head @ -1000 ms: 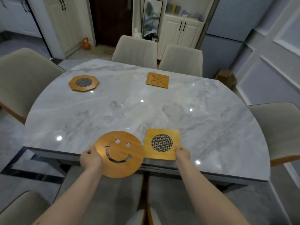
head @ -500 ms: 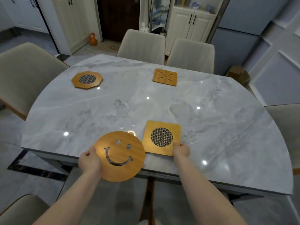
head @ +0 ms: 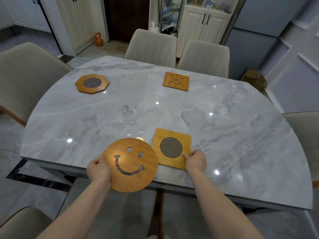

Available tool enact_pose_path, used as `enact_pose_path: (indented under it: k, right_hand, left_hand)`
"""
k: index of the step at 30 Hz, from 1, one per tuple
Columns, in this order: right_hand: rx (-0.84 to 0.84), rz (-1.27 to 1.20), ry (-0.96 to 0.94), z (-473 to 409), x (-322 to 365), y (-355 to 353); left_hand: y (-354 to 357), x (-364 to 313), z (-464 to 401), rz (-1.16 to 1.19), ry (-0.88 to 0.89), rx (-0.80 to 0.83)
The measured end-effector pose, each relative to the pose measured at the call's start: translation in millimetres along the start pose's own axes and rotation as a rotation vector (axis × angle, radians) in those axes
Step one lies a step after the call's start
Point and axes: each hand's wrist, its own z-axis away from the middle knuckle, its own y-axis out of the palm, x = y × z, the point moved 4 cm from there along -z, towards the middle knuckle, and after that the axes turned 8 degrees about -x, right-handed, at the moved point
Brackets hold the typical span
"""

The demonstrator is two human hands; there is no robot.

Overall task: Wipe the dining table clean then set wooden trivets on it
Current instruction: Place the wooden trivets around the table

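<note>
Four wooden trivets are out on the marble dining table (head: 241,135). Nearest the person, the round smiley trivet (head: 132,164) juts past the table's near edge, its left rim pinched in the curled fingers of the left hand (head: 98,169). Just beside it lies the square mesh trivet (head: 172,148), flat on the top, with the right hand (head: 196,160) closed on its near right corner. Well apart, at the far side, sit the octagonal mesh trivet (head: 92,83) and the square slotted trivet (head: 176,81). Beige chairs (head: 151,44) ring the table.
</note>
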Motion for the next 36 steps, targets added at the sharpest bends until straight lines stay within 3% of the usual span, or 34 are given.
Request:
enact_pose_path:
  k: [4, 8, 14, 16, 25, 36]
  right_hand:
    - [-0.011, -0.01, -0.148, 9, 9, 2]
    - [0.064, -0.187, -0.229, 23, 7, 6]
    - [0.534, -0.491, -0.116, 59, 8, -11]
    - [0.589, -0.515, -0.109, 71, 5, -28]
    - [0.411, -0.523, -0.003, 104, -54, -118]
    - [0.075, -0.551, 0.158, 153, -194, -272]
  left_hand:
    - [3, 0, 7, 0.008, -0.001, 0.011]
    - [6, -2, 20, 0.005, 0.019, 0.026]
    - [10, -3, 50, -0.029, 0.029, 0.079]
    - [12, -2, 65, -0.026, 0.041, 0.124]
    - [15, 18, 146, -0.068, 0.065, 0.338]
    - [7, 71, 311, -0.178, 0.17, 0.672]
